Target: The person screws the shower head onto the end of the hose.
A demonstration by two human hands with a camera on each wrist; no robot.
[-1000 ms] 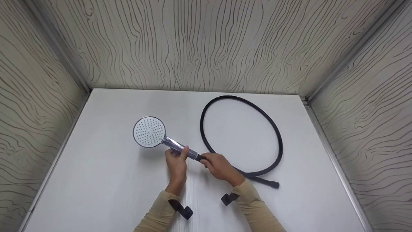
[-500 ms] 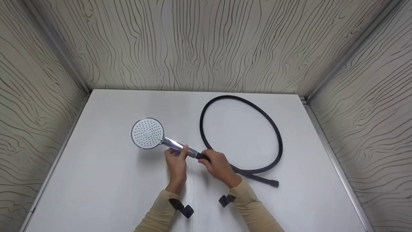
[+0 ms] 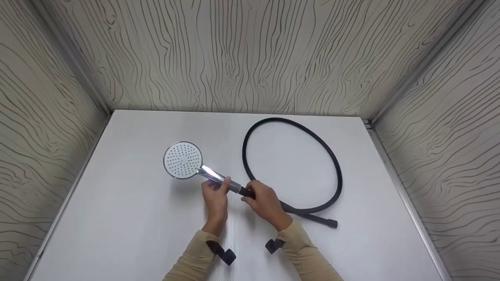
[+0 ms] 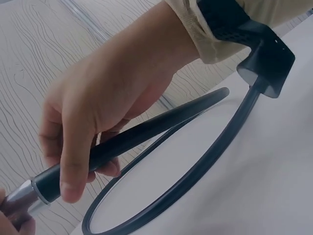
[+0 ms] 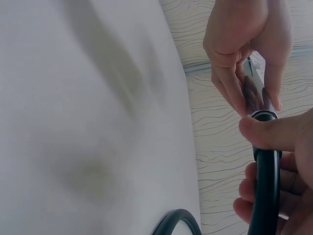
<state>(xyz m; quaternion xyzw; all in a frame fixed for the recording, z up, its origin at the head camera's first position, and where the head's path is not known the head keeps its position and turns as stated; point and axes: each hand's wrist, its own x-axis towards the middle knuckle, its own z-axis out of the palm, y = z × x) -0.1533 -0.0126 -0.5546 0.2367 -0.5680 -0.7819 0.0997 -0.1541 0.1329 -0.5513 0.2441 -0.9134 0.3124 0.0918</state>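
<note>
In the head view a chrome hand shower (image 3: 183,160), its white nozzle face turned up, is held over the left half of the table. My left hand (image 3: 216,201) grips its handle, thumb on top. Where the handle ends, a black hose (image 3: 338,171) meets it, and my right hand (image 3: 265,201) grips the hose end there. The left wrist view has my right hand (image 4: 98,98) curled round the hose end (image 4: 49,182) against the metal rim. In the right wrist view the thumb of my right hand (image 5: 298,147) presses the joint; whether it is threaded is hidden.
The hose lies in a large loop on the white table (image 3: 129,218), its free end (image 3: 332,223) pointing right. Wood-grain panels (image 3: 226,58) stand behind and on both sides. Each sleeve carries a black wrist mount (image 3: 226,256).
My right fingers have shifted slightly along the hose end and now show more of it next to the handle. The shower head has swayed a little; the left hand keeps its grip.
</note>
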